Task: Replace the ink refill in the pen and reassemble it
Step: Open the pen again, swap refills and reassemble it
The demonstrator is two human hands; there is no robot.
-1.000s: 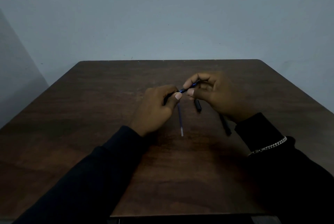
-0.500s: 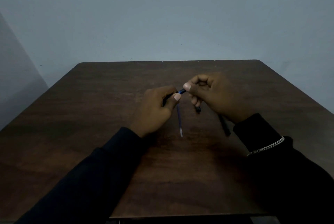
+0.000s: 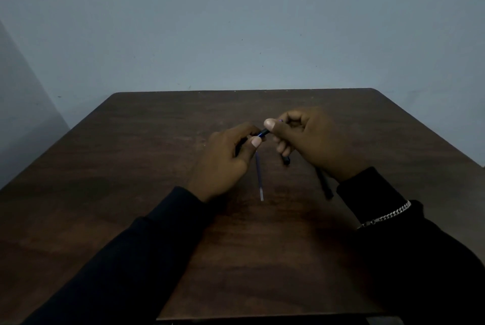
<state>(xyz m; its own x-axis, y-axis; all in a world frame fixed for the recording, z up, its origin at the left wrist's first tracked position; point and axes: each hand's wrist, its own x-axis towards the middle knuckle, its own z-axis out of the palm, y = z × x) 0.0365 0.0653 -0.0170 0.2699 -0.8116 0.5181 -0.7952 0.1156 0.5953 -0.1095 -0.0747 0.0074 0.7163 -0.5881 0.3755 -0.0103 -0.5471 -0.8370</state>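
Both hands hold a dark pen barrel (image 3: pixel 263 132) just above the middle of the brown table (image 3: pixel 157 167). My left hand (image 3: pixel 225 159) grips its left end, thumb on top. My right hand (image 3: pixel 312 143) pinches the right end between thumb and fingers; a thin blue bit shows at the fingertips. Most of the barrel is hidden inside the hands. On the table below them lies a thin blue ink refill (image 3: pixel 259 177), pale tip toward me. A short dark pen piece (image 3: pixel 286 160) lies under my right fingers, and a longer dark pen part (image 3: pixel 325 185) pokes out under my right wrist.
A plain blue-grey wall (image 3: pixel 236 22) rises behind the table's far edge. Dark sleeves cover both forearms, with a silver chain bracelet (image 3: pixel 385 215) on the right wrist. The table's near edge runs along the bottom of the view.
My right hand has closed its fingers in over the pen's right end and slid slightly toward my left hand. The loose parts on the table have not moved.
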